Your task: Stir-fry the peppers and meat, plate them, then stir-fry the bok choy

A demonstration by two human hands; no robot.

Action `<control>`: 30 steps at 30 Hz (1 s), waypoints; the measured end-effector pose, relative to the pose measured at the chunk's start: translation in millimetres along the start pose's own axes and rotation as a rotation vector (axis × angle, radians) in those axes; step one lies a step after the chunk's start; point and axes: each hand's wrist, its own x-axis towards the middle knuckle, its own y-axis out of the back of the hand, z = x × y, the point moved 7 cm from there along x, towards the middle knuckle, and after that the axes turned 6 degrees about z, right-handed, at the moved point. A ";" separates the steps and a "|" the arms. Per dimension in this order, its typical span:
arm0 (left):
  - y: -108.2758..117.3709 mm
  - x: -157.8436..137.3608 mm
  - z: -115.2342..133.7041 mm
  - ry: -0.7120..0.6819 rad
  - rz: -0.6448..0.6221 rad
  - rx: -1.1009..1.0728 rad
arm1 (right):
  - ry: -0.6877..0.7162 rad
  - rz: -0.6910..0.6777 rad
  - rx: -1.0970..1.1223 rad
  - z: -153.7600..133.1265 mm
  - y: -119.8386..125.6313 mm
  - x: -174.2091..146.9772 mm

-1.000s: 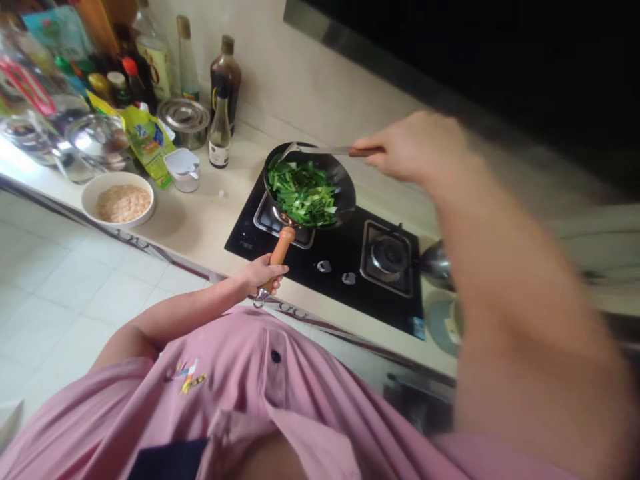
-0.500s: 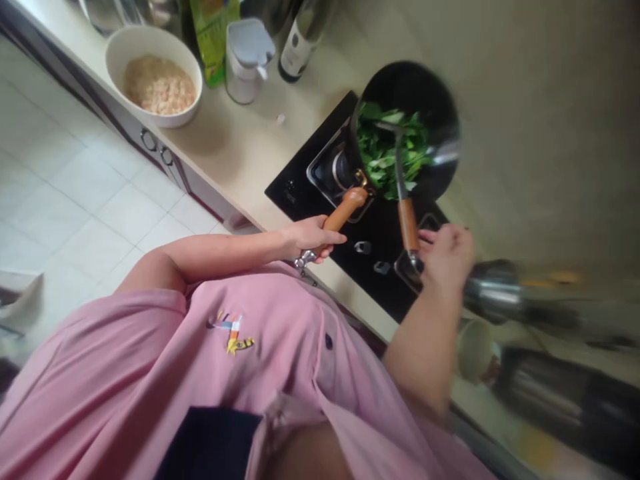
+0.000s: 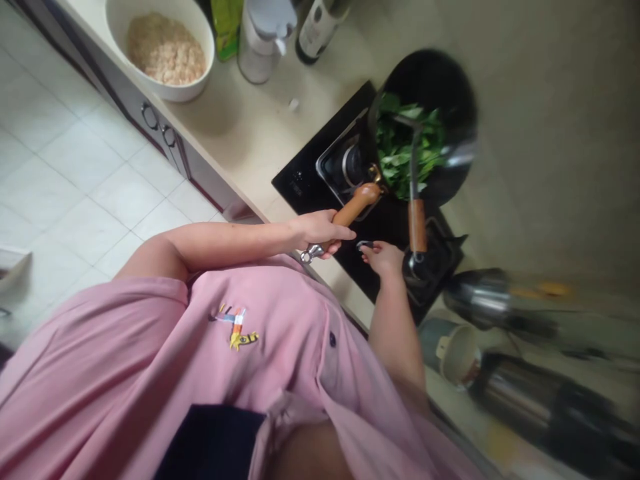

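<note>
My left hand (image 3: 323, 233) is wrapped round the wooden handle (image 3: 356, 202) of a black wok (image 3: 453, 100). Green leaves (image 3: 407, 150) lie in the wok, which sits over a burner of the black gas stove (image 3: 305, 170). A spatula (image 3: 417, 223) with a wooden grip leans in the wok, its head among the leaves and its handle past the rim, with no hand on it. My right hand (image 3: 385, 259) is closed, its fingers pinching a stove knob (image 3: 367, 245) at the front of the stove.
A white bowl of pale, crumbly food (image 3: 197, 91) stands at the upper left. Near it are a green packet (image 3: 227, 27), a lidded jar (image 3: 260, 57) and a dark bottle (image 3: 317, 33). To the right of the stove are a metal vessel (image 3: 483, 293) and a pot (image 3: 447, 347).
My right hand has let go of the spatula's handle and moved left and down onto the stove knob. My left hand still grips the wok handle. The whole view has shifted slightly.
</note>
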 end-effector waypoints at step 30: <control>-5.7 -5.1 -1.5 0.025 -0.021 -0.054 | 0.100 0.016 -0.172 7.9 5.7 -2.5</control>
